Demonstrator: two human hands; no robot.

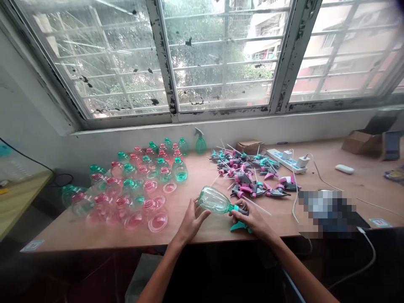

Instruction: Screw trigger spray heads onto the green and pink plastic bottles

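Observation:
A clear green spray bottle (213, 200) lies tilted on its side between my hands, its base to the left and its neck to the right. My left hand (193, 219) is closed around the base end. At the neck, my right hand (249, 216) grips a teal and grey trigger spray head (240, 226), its teal trigger pointing down. The head meets the bottle's mouth; whether the thread is engaged I cannot tell. Just beyond my right hand lies a pile of loose pink, teal and grey spray heads (248, 185) with thin tubes.
Several green and pink bottles without heads (129, 171) crowd the table's left side. One green bottle with a head (200, 145) stands by the wall. To the right are a power strip (286, 160) with cables, a white device (344, 169), a cardboard box (362, 143) and a blurred item (328, 212).

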